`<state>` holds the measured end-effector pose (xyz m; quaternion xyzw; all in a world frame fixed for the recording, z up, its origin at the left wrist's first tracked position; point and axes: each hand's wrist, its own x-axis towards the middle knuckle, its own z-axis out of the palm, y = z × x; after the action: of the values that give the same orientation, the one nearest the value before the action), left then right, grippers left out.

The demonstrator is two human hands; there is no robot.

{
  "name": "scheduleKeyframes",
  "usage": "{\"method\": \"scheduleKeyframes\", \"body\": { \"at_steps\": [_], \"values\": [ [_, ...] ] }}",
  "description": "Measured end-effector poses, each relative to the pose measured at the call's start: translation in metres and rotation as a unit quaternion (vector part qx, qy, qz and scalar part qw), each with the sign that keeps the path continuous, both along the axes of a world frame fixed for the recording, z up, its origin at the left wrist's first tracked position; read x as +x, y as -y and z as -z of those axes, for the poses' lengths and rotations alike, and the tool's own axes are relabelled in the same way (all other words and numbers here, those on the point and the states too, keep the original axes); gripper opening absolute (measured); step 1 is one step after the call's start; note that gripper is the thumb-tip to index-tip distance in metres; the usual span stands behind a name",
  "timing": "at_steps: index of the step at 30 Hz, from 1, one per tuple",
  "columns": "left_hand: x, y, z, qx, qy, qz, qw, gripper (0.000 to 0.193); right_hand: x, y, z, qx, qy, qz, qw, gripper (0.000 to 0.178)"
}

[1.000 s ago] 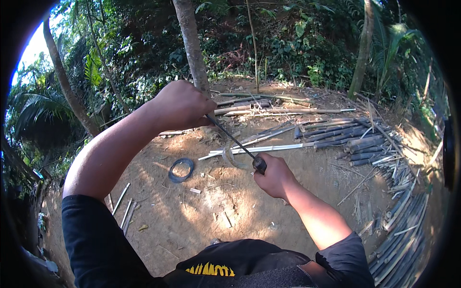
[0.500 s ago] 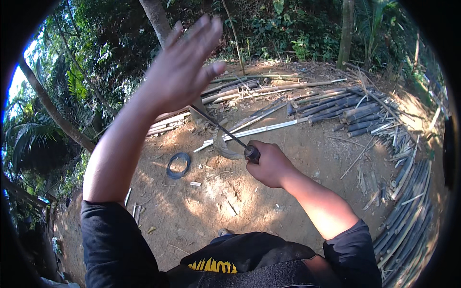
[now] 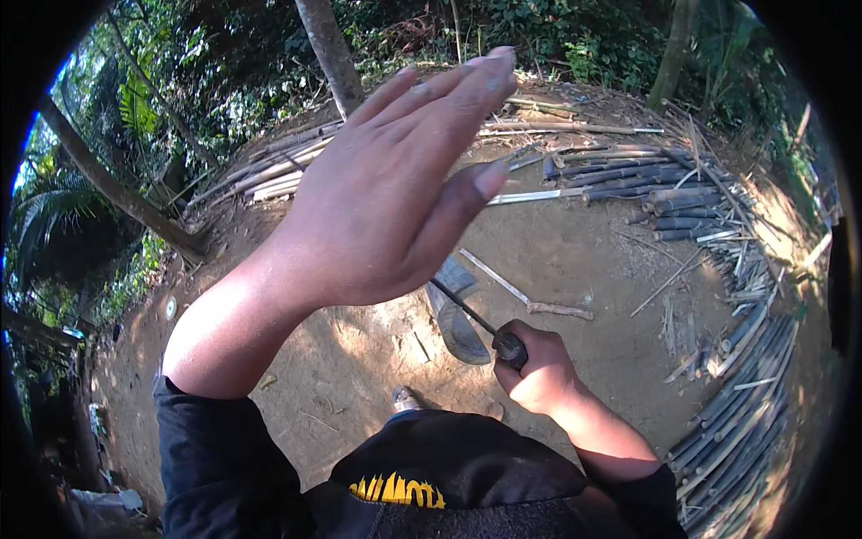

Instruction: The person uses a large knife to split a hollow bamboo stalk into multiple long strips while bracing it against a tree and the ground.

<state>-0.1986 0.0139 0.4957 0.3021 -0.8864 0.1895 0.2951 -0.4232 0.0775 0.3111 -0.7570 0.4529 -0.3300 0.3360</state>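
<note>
Open left hand (image 3: 382, 193), right hand (image 3: 540, 370) gripping 1 tool (image 3: 511, 349), stacked poles (image 3: 738, 427)

It was pretty clearly an outdoor work yard, basically a clearing in the woods. The ground (image 3: 548, 247) was bare dirt with sun coming through in patches. A tree (image 3: 330, 54) and leafy bushes (image 3: 588, 63) lined its far edge, with a palm (image 3: 56, 211) past the left one. The working-spot giveaway: cut poles (image 3: 738, 431) heaped along the right edge, plus a pale strip (image 3: 496, 276) lying mid-ground.
</note>
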Motion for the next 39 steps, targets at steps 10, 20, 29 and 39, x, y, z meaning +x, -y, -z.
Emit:
{"method": "scheduleKeyframes", "body": {
  "at_steps": [10, 20, 29, 39],
  "values": [
    [-0.020, -0.021, 0.014, 0.078, -0.057, 0.095, 0.991, 0.063, -0.019, -0.021, 0.037, -0.045, -0.001, 0.037, 0.998, 0.016],
    [0.015, -0.038, 0.022, 0.121, 0.015, 0.085, 0.989, 0.058, -0.014, -0.025, 0.042, -0.075, 0.023, 0.011, 0.997, 0.016],
    [0.010, -0.026, 0.012, 0.152, 0.109, 0.102, 0.977, 0.054, -0.020, -0.020, 0.039, -0.083, 0.005, 0.026, 0.996, 0.016],
    [0.000, 0.013, 0.000, 0.071, 0.407, -0.064, 0.908, 0.012, -0.030, 0.033, -0.011, -0.080, -0.039, 0.060, 0.994, 0.015]
  ]
}}
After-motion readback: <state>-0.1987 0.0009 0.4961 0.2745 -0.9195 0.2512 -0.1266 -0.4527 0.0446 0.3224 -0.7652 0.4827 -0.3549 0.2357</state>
